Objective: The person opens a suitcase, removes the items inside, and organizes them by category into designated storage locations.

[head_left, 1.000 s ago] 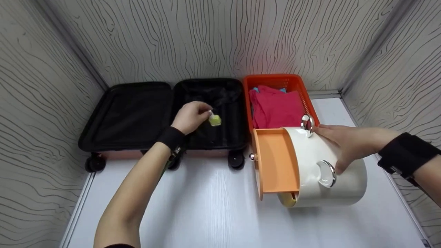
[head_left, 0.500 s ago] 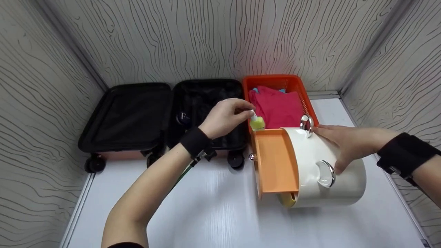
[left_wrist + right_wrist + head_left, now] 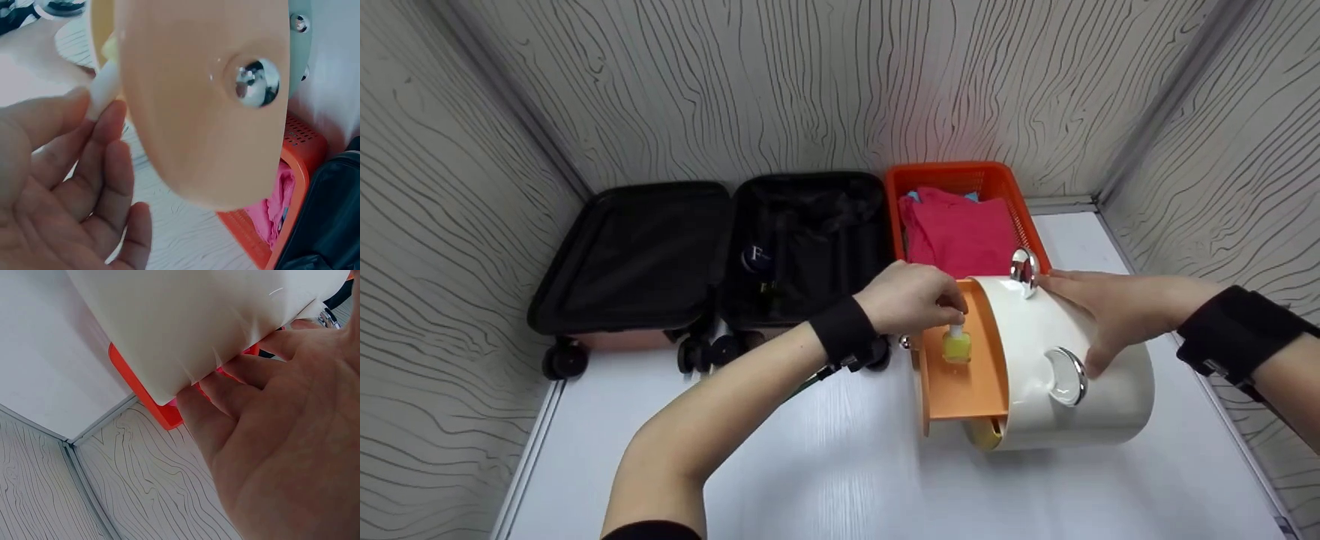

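Over orange drawer [image 3: 966, 394], left hand [image 3: 913, 298] pinches yellow bottle [image 3: 957, 349] by cap [image 3: 955, 330]; contact below unclear. Right hand [image 3: 1125, 309], fingers extended, on cabinet [image 3: 1080, 427]. Red basket [image 3: 1029, 219]: pink cloth [image 3: 964, 234]. Suitcase [image 3: 630, 259]: dark item [image 3: 757, 259], fine print illegible.

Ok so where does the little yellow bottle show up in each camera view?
Head: yellow bottle right of centre, seen against the open orange drawer, held by the left hand.
Left wrist: upper left, mostly hidden behind the drawer front; its white cap shows.
Right wrist: not visible.
Shared landmark: the red basket, in all three.
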{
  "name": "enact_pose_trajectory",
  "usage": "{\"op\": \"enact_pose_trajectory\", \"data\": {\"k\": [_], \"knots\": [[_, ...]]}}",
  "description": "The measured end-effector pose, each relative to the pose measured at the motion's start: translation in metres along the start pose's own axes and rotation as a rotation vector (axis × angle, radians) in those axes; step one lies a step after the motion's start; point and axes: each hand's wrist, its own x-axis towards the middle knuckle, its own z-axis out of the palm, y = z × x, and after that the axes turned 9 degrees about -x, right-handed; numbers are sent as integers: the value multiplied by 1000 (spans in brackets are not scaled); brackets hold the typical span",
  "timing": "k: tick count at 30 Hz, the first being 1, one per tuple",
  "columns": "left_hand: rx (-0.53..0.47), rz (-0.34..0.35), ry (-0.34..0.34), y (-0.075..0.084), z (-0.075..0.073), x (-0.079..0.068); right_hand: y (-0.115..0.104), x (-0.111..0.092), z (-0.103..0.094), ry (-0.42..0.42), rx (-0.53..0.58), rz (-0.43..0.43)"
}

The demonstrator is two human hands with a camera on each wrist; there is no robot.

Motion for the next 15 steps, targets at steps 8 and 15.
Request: {"op": "enact_pose_trajectory", "data": {"k": [8,15], "knots": [[16,-68,-161,4,13,14,-1,1,-2,8,-13,-23],[105,-87,-150,-2,16,23,-1,1,0,5,-11,-17]]}}
